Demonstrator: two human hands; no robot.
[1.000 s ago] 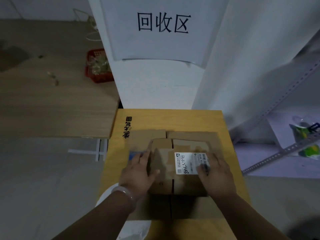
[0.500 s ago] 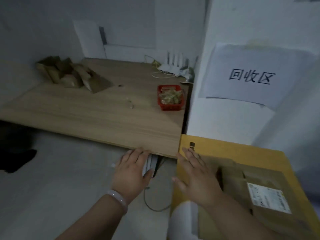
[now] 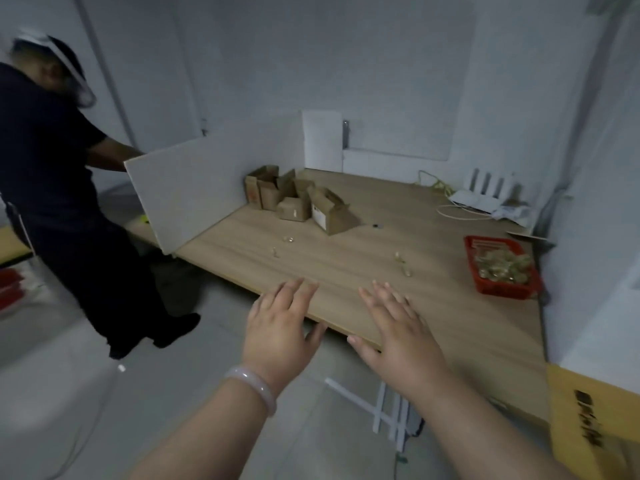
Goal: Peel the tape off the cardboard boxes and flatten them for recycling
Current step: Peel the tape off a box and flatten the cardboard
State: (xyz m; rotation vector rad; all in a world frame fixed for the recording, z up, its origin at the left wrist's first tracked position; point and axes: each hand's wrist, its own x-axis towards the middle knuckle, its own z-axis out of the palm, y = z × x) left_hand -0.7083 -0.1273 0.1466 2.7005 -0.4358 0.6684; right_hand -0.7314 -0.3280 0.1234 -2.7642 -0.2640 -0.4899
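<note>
Left hand (image 3: 280, 327) and right hand (image 3: 398, 330) hover released, fingers spread, over the counter's (image 3: 346, 258) near edge. The unflattened cardboard boxes (image 3: 298, 199) huddle well apart, ahead and leftward, nearer the left hand. Half a second ago the right hand lay on the yellow carton (image 3: 595, 427); it is now clear of it.

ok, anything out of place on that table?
A few small crumpled scraps lie loose on the wooden table, outside the red basket that holds similar-looking bits. At the far corner the cardboard boxes sit in a jumble, unflattened, one tipped on its side with flaps open.
</note>
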